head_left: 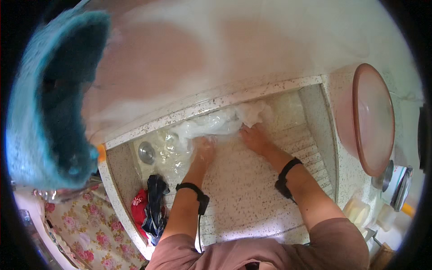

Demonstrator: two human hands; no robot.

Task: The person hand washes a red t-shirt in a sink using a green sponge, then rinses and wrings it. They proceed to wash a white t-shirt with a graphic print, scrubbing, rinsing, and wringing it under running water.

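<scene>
A wet white cloth (216, 123) lies bunched along the far side of a speckled stone wash sink (252, 189), partly in water. My left hand (204, 150) is closed on the near left edge of the cloth, its fingers blurred by water and partly covered. At the cloth's right end, my right hand (255, 137) grips a fold that rises out of the water. Both forearms reach in from the lower edge, with a black strap on each.
Ridges line the sink's sloping floor; a metal drain (146, 152) sits at left. Dark blue clothing (156, 207) and a red cloth (139, 208) rest by the left wall. A pink basin (373, 119) leans at right. A fuzzy teal item (27, 121) hangs close at upper left.
</scene>
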